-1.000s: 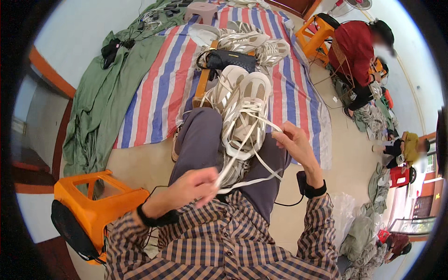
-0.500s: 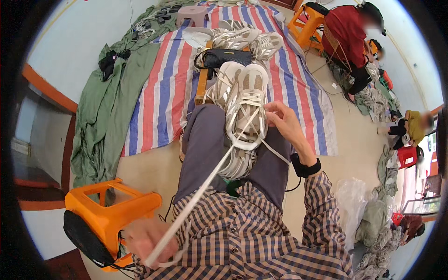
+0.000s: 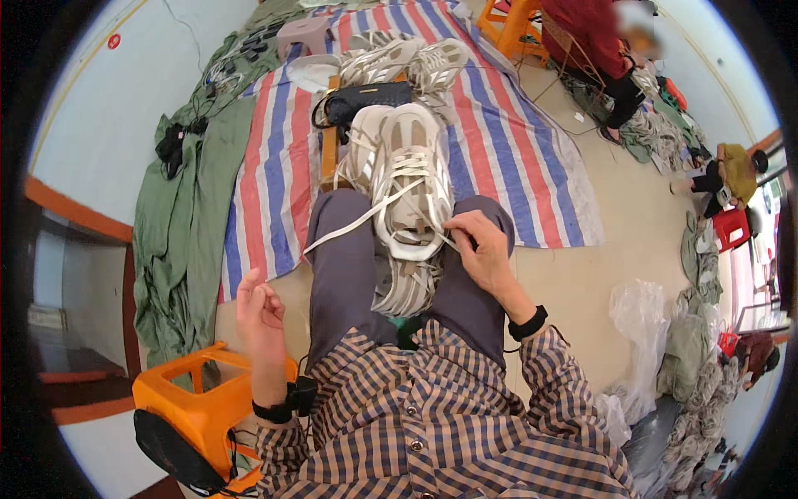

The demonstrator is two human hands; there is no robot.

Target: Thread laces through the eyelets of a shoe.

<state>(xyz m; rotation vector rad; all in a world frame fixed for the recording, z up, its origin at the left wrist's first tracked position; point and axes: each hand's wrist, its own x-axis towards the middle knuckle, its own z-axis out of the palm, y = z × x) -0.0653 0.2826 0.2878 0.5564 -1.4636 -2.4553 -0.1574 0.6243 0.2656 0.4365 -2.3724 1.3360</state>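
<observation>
A beige and white sneaker (image 3: pixel 410 179) lies between my knees, toe pointing away and heel toward me. Its upper eyelets are laced crosswise. One free end of the white shoelace (image 3: pixel 349 224) trails left over my left thigh. My left hand (image 3: pixel 261 312) is raised beside that thigh, apart from the lace, its fingers loosely bent and nothing seen in them. At the right of the shoe's collar, my right hand (image 3: pixel 482 254) pinches the other lace end with thumb and forefinger. A second sneaker (image 3: pixel 362 150) rests against the first one's left side, and another shoe (image 3: pixel 407 287) sits lower between my thighs.
Ahead are a black pouch (image 3: pixel 366 104), more sneakers (image 3: pixel 436 66) and a wooden bar (image 3: pixel 329 158) on a striped sheet (image 3: pixel 283 183). An orange stool (image 3: pixel 195 387) stands at my left. To the right are plastic bags (image 3: pixel 640 333), shoe piles and several people.
My left hand has let go of the long lace end and moved up and forward; the lace dropped across my left thigh. My right hand has shifted slightly down beside the shoe's collar.
</observation>
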